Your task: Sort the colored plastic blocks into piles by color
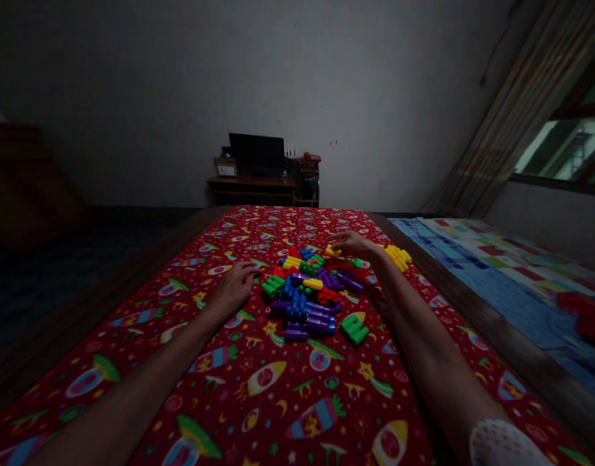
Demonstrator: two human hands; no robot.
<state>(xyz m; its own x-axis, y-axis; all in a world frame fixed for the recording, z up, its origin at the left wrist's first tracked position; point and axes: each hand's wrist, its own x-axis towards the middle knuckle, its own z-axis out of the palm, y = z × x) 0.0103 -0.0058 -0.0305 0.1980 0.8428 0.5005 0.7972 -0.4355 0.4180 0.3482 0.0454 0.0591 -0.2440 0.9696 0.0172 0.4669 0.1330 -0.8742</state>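
Note:
A loose pile of plastic building blocks in blue, purple, green, red and yellow lies on a red patterned cloth. My right hand reaches over the far right of the pile, its fingers closed on a yellow block. To the left of the pile, my left hand rests on the cloth with fingers stretched out and holds nothing. Its nearest piece is a green block. A separate green block lies at the near right, and several yellow blocks sit together beyond my right forearm.
The cloth covers a long surface with brown edges. At its right is a bed or mat with a blue and checked cover. A desk with a dark monitor stands against the far wall. A curtain hangs beside the window.

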